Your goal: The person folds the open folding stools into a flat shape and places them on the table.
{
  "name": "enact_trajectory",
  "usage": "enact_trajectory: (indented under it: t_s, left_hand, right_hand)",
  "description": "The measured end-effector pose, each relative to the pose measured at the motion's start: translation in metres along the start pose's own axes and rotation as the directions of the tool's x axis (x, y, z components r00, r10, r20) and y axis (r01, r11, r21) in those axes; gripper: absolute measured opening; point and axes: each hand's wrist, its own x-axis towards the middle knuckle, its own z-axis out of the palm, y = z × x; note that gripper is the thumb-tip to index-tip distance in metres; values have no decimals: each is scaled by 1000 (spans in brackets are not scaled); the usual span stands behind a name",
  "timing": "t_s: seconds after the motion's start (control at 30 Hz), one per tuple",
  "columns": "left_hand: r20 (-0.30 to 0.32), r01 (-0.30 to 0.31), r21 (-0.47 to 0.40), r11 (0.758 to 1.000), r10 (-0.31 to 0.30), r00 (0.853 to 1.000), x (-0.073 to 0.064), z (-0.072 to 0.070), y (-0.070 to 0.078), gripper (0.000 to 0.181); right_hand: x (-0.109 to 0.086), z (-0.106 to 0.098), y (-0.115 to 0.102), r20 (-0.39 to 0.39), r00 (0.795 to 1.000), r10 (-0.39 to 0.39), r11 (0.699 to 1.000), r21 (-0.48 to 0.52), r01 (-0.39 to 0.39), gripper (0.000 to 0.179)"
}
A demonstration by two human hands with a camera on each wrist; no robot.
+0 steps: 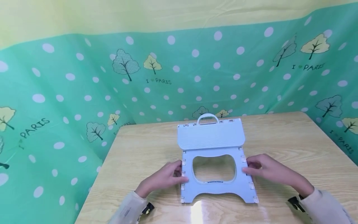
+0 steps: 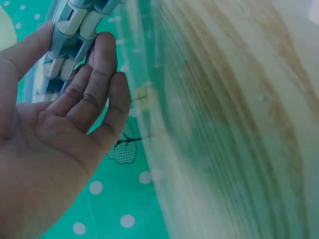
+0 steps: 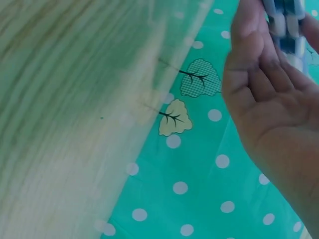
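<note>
A light blue plastic folding stool [image 1: 211, 134] is on the wooden table, its hinged side edges facing left and right. Its folded top panel hangs over the upper part, with a looped carry handle [image 1: 207, 115] above and a large opening in the leg panel below. My left hand [image 1: 167, 177] grips the left hinged edge, thumb in front and fingers behind. On the opposite edge, my right hand [image 1: 265, 168] holds in the same way. Both wrist views show the stool's hinge links [image 2: 75, 35] between thumb and fingers.
The light wood table [image 1: 139, 149] extends around the stool. Behind it and along both sides hangs a green curtain [image 1: 156, 102] with white dots and printed trees. A bright reflection lies on the tabletop in front of the stool.
</note>
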Motion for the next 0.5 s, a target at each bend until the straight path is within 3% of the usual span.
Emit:
enact_trajectory:
  t_s: [0.17, 0.27, 0.5]
  left_hand:
    - [25, 43, 25, 999, -44, 999, 0, 3, -6, 38]
    - [40, 77, 41, 996, -79, 996, 0, 5, -9, 39]
    - [24, 104, 135, 985, -108, 994, 3, 6, -7, 45]
  right_hand:
    - [2, 7, 14, 164, 987, -3, 998, 68, -8, 21]
    - [2, 11, 17, 218, 975, 40, 994, 86, -60, 24]
    - [2, 11, 17, 185, 979, 86, 995, 28, -93, 26]
